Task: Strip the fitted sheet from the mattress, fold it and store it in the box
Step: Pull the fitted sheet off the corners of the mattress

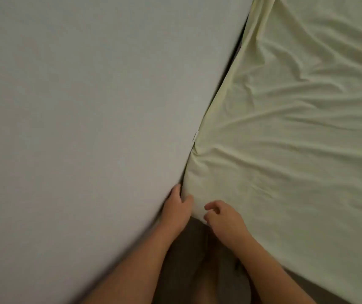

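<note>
Dim, flat light w/ soft focus overall; motion blur lower left, wide-angle bending at edges.

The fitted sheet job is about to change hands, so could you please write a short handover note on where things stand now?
Left hand: fingers pushed into the gap between the wall and the mattress corner, apparently gripping the fitted sheet there.
Right hand: fingers curled, hovering at the same corner, holding nothing.
Sheet: pale yellow, wrinkled, still covering the mattress.
Done: nothing yet visible.
Left: free this corner and the others, fold, store. Box not in view.
</note>
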